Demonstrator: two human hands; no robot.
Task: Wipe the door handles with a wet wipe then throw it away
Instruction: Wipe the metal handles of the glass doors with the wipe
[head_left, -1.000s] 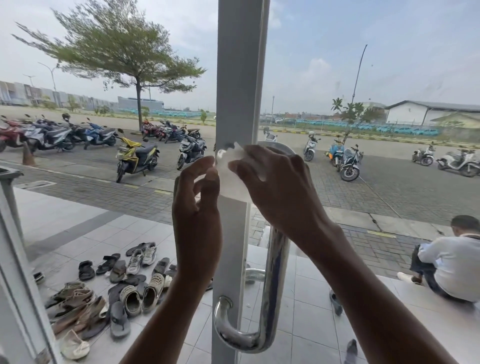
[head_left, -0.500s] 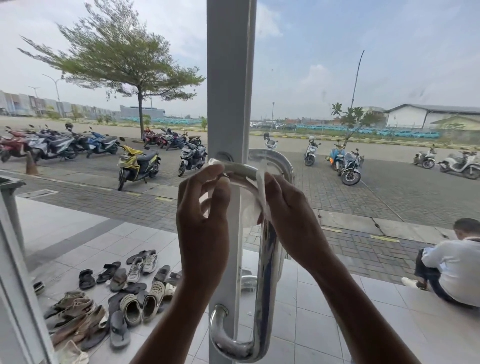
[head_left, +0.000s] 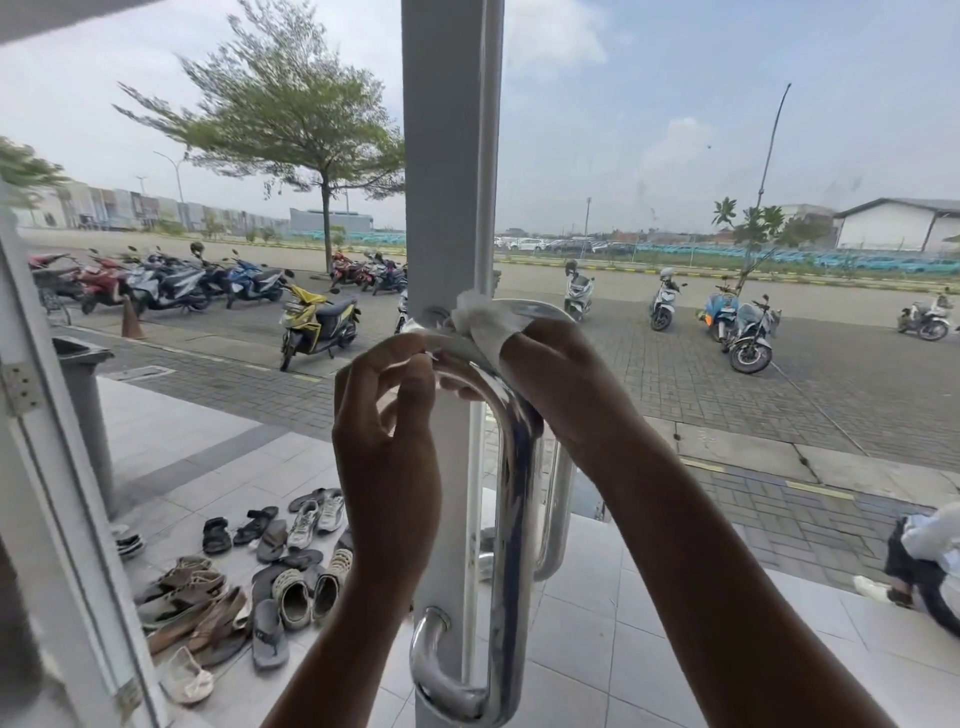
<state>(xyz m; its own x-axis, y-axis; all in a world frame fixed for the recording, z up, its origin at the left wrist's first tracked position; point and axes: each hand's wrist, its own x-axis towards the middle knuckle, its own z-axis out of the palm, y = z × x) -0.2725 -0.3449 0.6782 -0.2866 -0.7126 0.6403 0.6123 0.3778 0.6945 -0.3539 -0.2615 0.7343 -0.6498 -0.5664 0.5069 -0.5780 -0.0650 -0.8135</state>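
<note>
1. Container: a grey bin (head_left: 83, 364) stands outside, left of the door handle (head_left: 511, 467) and beyond the glass. Its contents cannot be seen from this angle.
2. Wet wipe (head_left: 485, 325): white, crumpled and bunched, draped over the top bend of the door handle where it meets the white door frame (head_left: 449, 156).
3. Door handle: polished chrome tube, D-shaped, mounted upright on the door frame. A second, matching handle (head_left: 558, 509) shows through the glass just behind it.
4. My right hand (head_left: 566, 384) grips the wet wipe against the handle's upper curve, fingers curled over it.
5. My left hand (head_left: 387, 415), just left of the handle, pinches a thin edge of the wet wipe between thumb and fingertips.
6. Hidden or unclear: most of the wipe lies under my right hand. A seated person (head_left: 930, 566), low and right of the handle, is cut off by the picture edge.
</note>
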